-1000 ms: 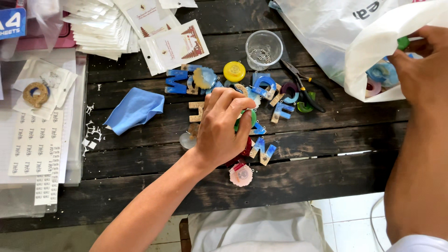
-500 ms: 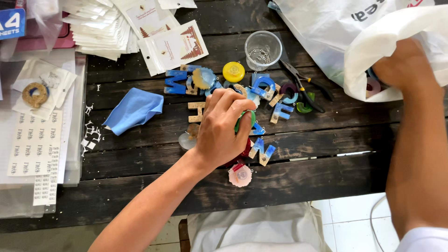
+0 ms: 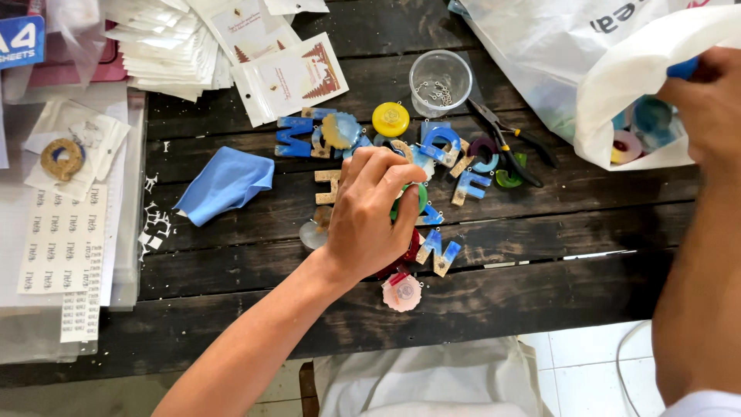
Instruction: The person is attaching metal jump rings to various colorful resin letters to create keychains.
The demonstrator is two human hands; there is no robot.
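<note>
Left hand: the left hand (image 3: 370, 212) is lying knuckles-up over a heap of small resin letter charms (image 3: 432, 166) in blue, wood-brown and clear, on the dark wooden plank table (image 3: 540, 286).
Left hand grip: the fingers (image 3: 397, 166) are curling together over a round green charm (image 3: 419, 197), of which only an edge is showing between them; I cannot tell whether they are actually pinching it.
Right hand: the right hand (image 3: 706, 96) is reaching into the mouth of a white plastic bag (image 3: 617, 85) at the upper right, with the fingers closing on a small blue piece (image 3: 683, 68) at the bag's rim.
Inside the bag: round pieces in teal, white and red (image 3: 637, 131) are showing through the opening.
Near the left hand: a pink shell-shaped charm (image 3: 402, 292) is lying just below the wrist side, and a blue-and-wood letter piece (image 3: 438, 251) is sitting just beside the palm.
Above the heap: a yellow round charm (image 3: 390, 119) is sitting beside a clear plastic cup holding small metal rings (image 3: 441, 77).
Right of the heap: black-handled pliers (image 3: 509, 139) are lying between the letters and the bag.
Left of the heap: a crumpled light blue cloth (image 3: 224, 184) is lying well apart from the hand.
Far left: sheets of white printed stickers (image 3: 65, 239) and stacked clear packets with printed cards (image 3: 224, 54) are lying along the edge.
</note>
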